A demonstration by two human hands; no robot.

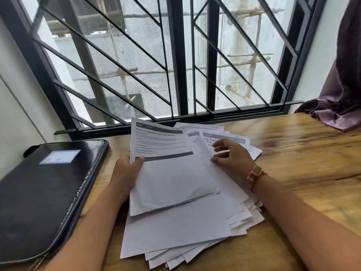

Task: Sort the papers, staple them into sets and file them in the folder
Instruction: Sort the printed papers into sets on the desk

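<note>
Papers (pixel 175 231) fanned loose mid-desk (pixel 302 153), near the window edge. Left hand (pixel 127 173) pinches a thin lifted set (pixel 166 173) by its left edge; right hand (pixel 232 155) rests loosely curled on the pile. Sheets are light, floppy, likely to slide: grip edges. Folder (pixel 48 192) closed at left edge.

Papers (pixel 175 227): matt white paper. Left of papers, folder (pixel 48 192): glossy black leather-look cover. Beneath papers, table (pixel 302 153): grained wood, slight sheen.

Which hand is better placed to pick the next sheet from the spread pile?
Right. The right hand rests on the spread pile, its fingers touching the sheets; the left hand grips the lifted set.
</note>
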